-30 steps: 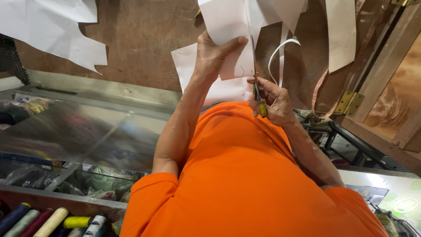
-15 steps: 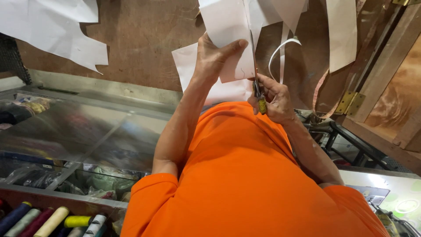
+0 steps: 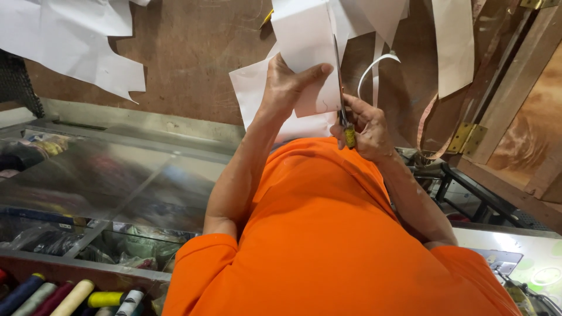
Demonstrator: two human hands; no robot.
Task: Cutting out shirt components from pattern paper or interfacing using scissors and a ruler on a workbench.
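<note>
The left hand point(image 3: 287, 88) holds a white sheet of paper point(image 3: 304, 47) up in front of the chest, with the thumb across its face and the other fingers behind it, so they are closed on the sheet. The right hand point(image 3: 366, 126) is clenched around the yellow handles of the scissors point(image 3: 342, 96), and the blades stand upright just beside the left thumb, at the right edge of the sheet.

I judge the paper as very light and thin. It bends easily and can tear, so it is best held close to the cutting line, where the left fingers already are; farther away it would flop. A narrow cut strip point(image 3: 377, 67) curls just above the right fingers, which shows how soft the material is.

The top of the sheet is cut off by the frame. The blade tips are hard to see against the white paper, and I cannot tell whether the blades are apart or together. The orange shirt point(image 3: 328, 234) hides everything below the hands. More paper pieces point(image 3: 76, 47) lie on the brown floor far to the left of the fingers.
</note>
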